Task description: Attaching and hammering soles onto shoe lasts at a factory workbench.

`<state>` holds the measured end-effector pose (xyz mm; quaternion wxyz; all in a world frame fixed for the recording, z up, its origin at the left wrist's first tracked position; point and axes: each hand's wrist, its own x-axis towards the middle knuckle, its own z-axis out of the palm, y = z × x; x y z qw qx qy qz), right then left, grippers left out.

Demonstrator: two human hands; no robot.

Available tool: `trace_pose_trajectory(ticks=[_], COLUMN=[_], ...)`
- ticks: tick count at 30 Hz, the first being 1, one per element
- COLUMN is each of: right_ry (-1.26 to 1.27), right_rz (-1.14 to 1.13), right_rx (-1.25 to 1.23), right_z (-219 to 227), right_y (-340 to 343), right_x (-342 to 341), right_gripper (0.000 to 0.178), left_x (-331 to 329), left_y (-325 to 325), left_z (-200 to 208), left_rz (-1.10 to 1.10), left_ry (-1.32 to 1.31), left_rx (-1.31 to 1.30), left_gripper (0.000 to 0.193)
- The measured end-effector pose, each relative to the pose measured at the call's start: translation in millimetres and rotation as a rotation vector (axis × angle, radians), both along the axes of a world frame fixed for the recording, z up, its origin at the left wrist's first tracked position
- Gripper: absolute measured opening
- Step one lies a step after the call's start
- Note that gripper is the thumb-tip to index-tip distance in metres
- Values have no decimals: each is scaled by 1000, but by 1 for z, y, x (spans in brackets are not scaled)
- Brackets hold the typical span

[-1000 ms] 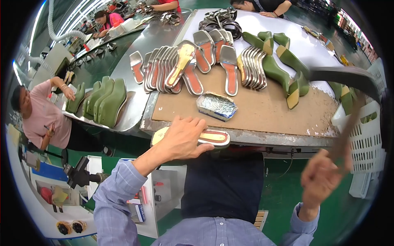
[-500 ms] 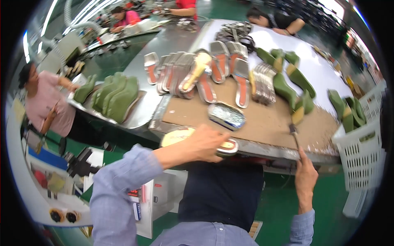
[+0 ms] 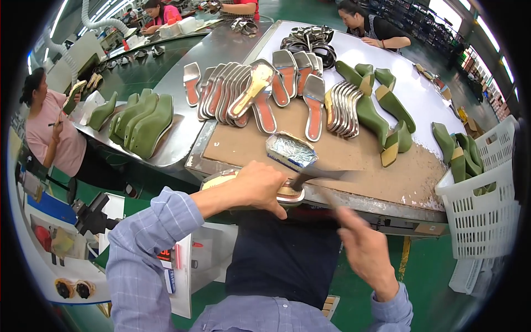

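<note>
Near the table's front edge, my left hand [image 3: 255,187] is closed over a shoe last [image 3: 219,179] with a pale yellow insole on its upturned sole. My right hand [image 3: 366,249] grips the handle of a hammer [image 3: 311,176], blurred by motion. The hammer's dark head is at the last's right end, beside my left fingers; whether it touches is unclear. A small open tin [image 3: 291,150] stands just beyond my left hand on the brown board. Farther back lie several insoles [image 3: 226,93] with reddish undersides and silvery edges, overlapping in a row.
Green shoe lasts [image 3: 395,108] lie on the right part of the table [image 3: 381,185]. A white slatted basket [image 3: 478,221] stands at the right edge. More green lasts [image 3: 152,127] sit on a metal bench at left, beside a person in pink [image 3: 61,122]. Another person [image 3: 370,30] leans at the far side.
My right hand has swung the hammer leftward from the table's right side to the last. My left hand still holds the last. The view has shifted slightly.
</note>
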<state>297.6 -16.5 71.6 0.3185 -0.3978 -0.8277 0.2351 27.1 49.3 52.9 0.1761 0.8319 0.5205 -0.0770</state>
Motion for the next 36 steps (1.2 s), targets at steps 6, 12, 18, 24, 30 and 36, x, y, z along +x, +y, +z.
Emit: trace_pose_trajectory(ticks=[6, 12, 18, 24, 30, 36], right_ry=[-306, -544, -6, -451, 150, 159], right_rz=[-280, -492, -377, -505, -315, -422], right_rx=[316, 422, -19, -49, -205, 268], right_z=[-23, -54, -56, -83, -43, -21], right_y=[17, 41, 139, 234, 207, 174], right_x=[36, 95, -42, -119, -126, -52], right_gripper=[44, 27, 41, 46, 32, 41], left_x=[-6, -129, -206, -193, -73, -4], left_y=[-18, -39, -71, -25, 8, 74], left_z=[28, 57, -76, -72, -17, -12], left_rz=[22, 641, 1258, 942, 787, 698], left_ry=[-69, -1012, -475, -203, -1397, -1971], left_rx=[109, 783, 1091, 1304, 636, -24], left_gripper=[65, 50, 37, 35, 52, 49])
